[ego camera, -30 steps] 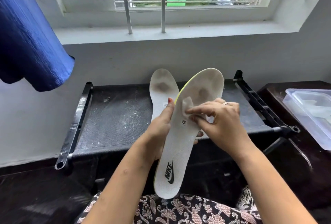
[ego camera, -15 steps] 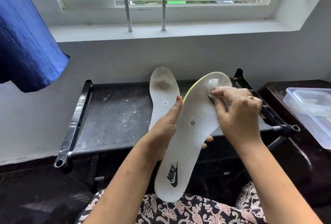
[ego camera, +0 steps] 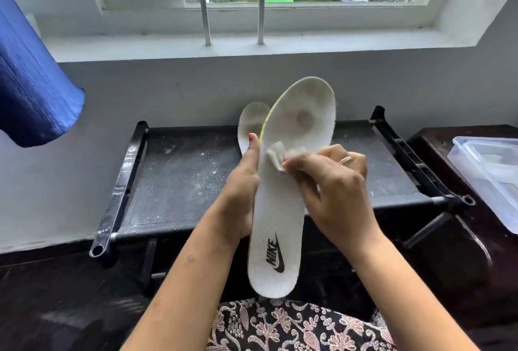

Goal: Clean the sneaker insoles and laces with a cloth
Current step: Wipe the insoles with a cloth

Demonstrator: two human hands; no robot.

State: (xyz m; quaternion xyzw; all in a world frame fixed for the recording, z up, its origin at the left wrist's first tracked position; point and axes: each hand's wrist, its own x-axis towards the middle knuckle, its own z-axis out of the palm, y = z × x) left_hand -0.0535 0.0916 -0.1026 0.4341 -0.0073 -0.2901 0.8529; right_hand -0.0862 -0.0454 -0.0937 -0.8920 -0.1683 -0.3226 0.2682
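Left hand (ego camera: 241,196) gripping the insole (ego camera: 291,182) by its left edge, holding it upright over the lap, heel end down. Behind it, second insole (ego camera: 252,123) lying on the black table (ego camera: 182,182). Right hand (ego camera: 333,188) pinching a cloth (ego camera: 277,155), pressing it against the insole's middle. Clear tub (ego camera: 487,179) sitting far right.

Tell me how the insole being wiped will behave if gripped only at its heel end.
The held insole looks thin and foam-like, so probably light. It stands nearly straight while the left hand grips only its middle, so it seems semi-stiff; the toe may still droop. The right hand pressing the cloth could bend it.
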